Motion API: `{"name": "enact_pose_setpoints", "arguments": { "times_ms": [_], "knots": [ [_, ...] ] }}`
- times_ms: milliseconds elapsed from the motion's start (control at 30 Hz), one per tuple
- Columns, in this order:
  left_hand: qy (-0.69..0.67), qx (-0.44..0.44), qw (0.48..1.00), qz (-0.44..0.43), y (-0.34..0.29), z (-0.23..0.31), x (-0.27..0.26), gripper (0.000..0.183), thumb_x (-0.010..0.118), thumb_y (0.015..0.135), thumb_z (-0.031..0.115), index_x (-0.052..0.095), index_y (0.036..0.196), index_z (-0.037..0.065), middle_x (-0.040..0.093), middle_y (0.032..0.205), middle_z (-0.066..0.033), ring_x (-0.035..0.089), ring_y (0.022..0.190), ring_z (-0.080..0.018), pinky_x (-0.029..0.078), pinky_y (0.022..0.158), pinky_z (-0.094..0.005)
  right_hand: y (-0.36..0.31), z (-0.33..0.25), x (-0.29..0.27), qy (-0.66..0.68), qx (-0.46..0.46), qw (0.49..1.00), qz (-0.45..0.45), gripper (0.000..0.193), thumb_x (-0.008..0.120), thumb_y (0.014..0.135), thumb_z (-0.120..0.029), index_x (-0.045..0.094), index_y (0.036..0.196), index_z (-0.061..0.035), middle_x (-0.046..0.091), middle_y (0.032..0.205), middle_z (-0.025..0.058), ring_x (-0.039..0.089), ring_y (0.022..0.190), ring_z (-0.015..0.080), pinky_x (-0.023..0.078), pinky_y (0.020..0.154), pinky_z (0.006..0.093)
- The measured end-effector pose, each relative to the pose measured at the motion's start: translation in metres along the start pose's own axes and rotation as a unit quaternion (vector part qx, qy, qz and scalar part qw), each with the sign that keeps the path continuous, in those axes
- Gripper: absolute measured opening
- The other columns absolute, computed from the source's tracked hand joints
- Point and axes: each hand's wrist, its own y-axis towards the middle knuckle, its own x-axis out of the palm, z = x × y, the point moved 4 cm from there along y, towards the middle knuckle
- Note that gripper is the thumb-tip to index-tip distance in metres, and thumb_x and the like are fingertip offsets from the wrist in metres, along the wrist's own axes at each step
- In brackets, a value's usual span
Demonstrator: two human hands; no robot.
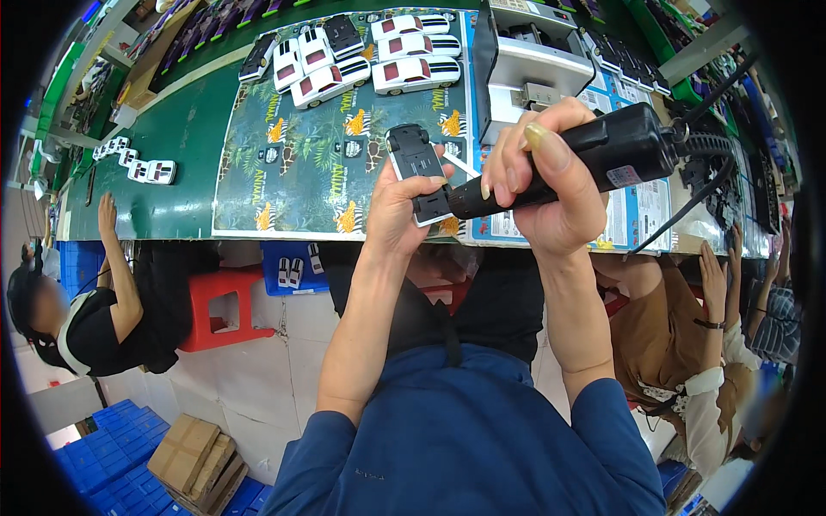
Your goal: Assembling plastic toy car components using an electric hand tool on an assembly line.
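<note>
The left hand (397,202) was raised in front of the chest at the table's near edge, its forearm rising almost straight from below. It gripped a car (416,163) upside down, thumb laid across the base and fingers curled behind. The car hung over the mat (301,181), tilted, one end up and slightly left.

The right hand (559,181) was wrapped around a driver (594,155), fingers bent about the barrel and thumb lying along the top, nail showing. That forearm leaned slightly left. The driver lay aslant, its narrow nose down at the base's lower end; whether its tip touched could not be told.

The base looked like matt black plastic with moulded ridges, edged by a glossy white body. The driver was a smooth black cylinder, tapering at the nose, with a ribbed cord (718,150) at its rear. More white cars (417,73) with dark stripes stood at the mat's far side, left of a boxy metal machine (533,64). The table (202,107) was flat green.

A white label (625,175) sat on the driver, its print too small to read. The mat bore yellow-green lettering, leaves and striped animals; sheets (632,211) at the right carried fine, illegible text.
</note>
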Motion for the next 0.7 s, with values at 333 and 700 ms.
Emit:
{"name": "enact_pose_setpoints", "arguments": {
  "times_ms": [333, 700],
  "knots": [
    [0.004, 0.004, 1.000, -0.002, 0.004, -0.003, 0.000, 0.054, 0.058, 0.073, -0.013, 0.048, 0.125, 0.000, 0.060, 0.115, -0.0139, 0.065, 0.094, -0.0224, 0.058, 0.082, -0.0385, 0.001, 0.013, 0.010, 0.068, 0.036, 0.995, 0.062, 0.017, 0.072, 0.083, -0.008, 0.056, 0.083, -0.0026, 0.058, 0.061, 0.0052, 0.053, 0.046, 0.0098, 0.043, 0.047, 0.0222],
    [-0.116, -0.114, 0.985, 0.056, 0.008, 0.003, -0.011, 0.051, 0.055, 0.075, -0.012, 0.049, 0.124, 0.000, 0.060, 0.117, -0.0145, 0.064, 0.096, -0.0238, 0.059, 0.078, -0.0426, 0.013, 0.013, 0.020, 0.012, 0.056, 0.995, -0.080, 0.022, 0.067, 0.079, -0.013, 0.047, 0.082, -0.0032, 0.052, 0.061, 0.0088, 0.050, 0.049, 0.0150, 0.046, 0.051, 0.0299]
  ]
}}
